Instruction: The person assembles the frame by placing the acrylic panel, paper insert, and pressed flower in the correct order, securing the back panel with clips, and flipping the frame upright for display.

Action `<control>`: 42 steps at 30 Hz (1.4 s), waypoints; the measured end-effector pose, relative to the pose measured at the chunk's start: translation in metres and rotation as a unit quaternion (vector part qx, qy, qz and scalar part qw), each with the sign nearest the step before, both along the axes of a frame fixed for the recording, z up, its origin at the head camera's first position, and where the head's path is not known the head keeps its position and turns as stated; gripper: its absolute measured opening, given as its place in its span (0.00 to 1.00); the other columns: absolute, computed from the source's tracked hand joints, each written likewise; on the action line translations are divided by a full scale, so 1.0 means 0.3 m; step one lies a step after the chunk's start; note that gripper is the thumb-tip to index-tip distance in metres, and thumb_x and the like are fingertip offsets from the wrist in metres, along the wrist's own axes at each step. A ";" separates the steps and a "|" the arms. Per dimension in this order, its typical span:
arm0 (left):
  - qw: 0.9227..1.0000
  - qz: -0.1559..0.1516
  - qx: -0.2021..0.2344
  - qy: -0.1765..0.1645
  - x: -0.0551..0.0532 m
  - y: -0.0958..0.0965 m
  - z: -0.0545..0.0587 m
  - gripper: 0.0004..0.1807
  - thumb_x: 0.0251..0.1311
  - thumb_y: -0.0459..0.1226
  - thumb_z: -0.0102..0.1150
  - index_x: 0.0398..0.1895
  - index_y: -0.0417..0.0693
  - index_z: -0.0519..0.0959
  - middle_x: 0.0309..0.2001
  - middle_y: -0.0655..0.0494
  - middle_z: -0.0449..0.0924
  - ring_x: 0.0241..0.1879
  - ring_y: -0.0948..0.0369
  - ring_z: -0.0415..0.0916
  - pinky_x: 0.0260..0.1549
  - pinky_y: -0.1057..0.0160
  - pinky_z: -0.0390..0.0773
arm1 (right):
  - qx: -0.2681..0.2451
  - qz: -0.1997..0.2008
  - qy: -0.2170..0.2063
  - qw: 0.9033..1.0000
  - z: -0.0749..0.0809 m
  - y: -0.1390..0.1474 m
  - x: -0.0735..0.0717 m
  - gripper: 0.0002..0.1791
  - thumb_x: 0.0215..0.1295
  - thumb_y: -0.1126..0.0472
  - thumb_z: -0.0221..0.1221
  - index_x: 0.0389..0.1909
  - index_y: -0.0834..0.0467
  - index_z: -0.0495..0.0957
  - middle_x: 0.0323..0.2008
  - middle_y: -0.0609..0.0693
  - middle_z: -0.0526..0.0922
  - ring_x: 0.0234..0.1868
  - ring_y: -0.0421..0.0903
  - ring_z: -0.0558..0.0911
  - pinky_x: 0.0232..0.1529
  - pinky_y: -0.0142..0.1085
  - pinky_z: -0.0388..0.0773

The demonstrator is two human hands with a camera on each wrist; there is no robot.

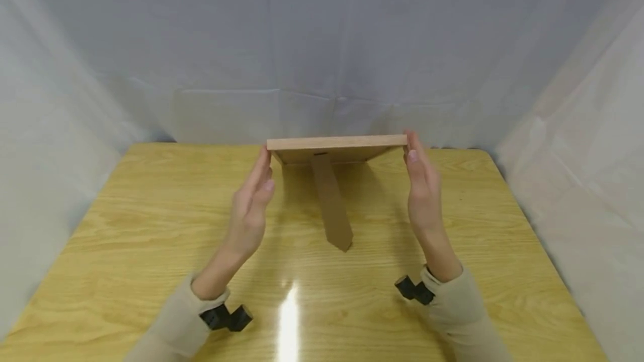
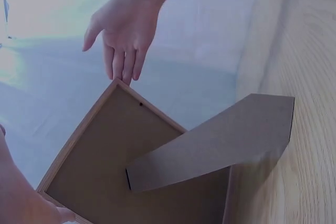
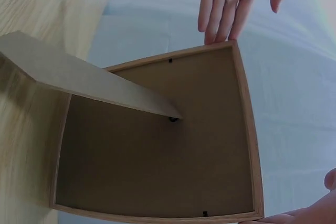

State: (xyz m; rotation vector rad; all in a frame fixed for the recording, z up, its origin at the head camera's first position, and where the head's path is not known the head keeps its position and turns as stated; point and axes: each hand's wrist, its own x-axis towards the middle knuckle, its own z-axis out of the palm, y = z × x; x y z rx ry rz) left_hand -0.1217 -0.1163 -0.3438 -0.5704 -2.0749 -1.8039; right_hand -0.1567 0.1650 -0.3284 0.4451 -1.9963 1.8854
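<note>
A wooden picture frame (image 1: 337,142) stands upright at the far side of the table, its brown back (image 3: 157,156) facing me. From that back a brown easel leg (image 1: 332,205) swings out and down to the tabletop. My left hand (image 1: 249,211) touches the left edge near the top corner with straight fingers. On the opposite edge, my right hand (image 1: 424,194) rests its extended fingers near the other top corner. In the left wrist view the right hand's fingers (image 2: 126,64) lie flat against the wooden border. The frame's front is hidden.
The frame and its leg stand on a wood-grain table (image 1: 151,211). Pale sheeting (image 1: 312,32) hangs close behind the table and along both sides. Black wrist cameras (image 1: 226,317) are strapped over the sleeves.
</note>
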 end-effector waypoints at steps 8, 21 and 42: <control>1.000 -0.010 0.018 -0.009 -0.024 0.004 0.003 0.33 0.74 0.37 0.37 0.77 0.36 0.46 0.78 0.47 0.43 0.77 0.55 0.46 0.72 0.61 0.53 | 0.037 -0.011 -0.025 0.999 0.013 -0.007 0.014 0.32 0.80 0.49 0.40 0.76 0.64 0.53 0.76 0.52 0.56 0.76 0.43 0.55 0.75 0.36 0.51; 1.000 0.017 0.013 -0.015 -0.028 0.017 0.042 0.32 0.73 0.41 0.36 0.77 0.39 0.51 0.78 0.49 0.49 0.75 0.58 0.49 0.73 0.60 0.52 | 0.060 -0.019 -0.064 0.996 0.064 0.015 0.024 0.33 0.79 0.49 0.45 0.76 0.62 0.53 0.75 0.52 0.58 0.75 0.42 0.56 0.74 0.38 0.55; 0.997 0.025 -0.067 0.028 0.077 0.035 0.074 0.27 0.70 0.35 0.40 0.70 0.33 0.65 0.70 0.45 0.66 0.69 0.52 0.65 0.65 0.62 0.67 | 0.228 -0.021 -0.084 0.970 0.104 0.062 -0.113 0.38 0.79 0.42 0.40 0.76 0.65 0.49 0.76 0.57 0.52 0.76 0.50 0.54 0.74 0.45 0.54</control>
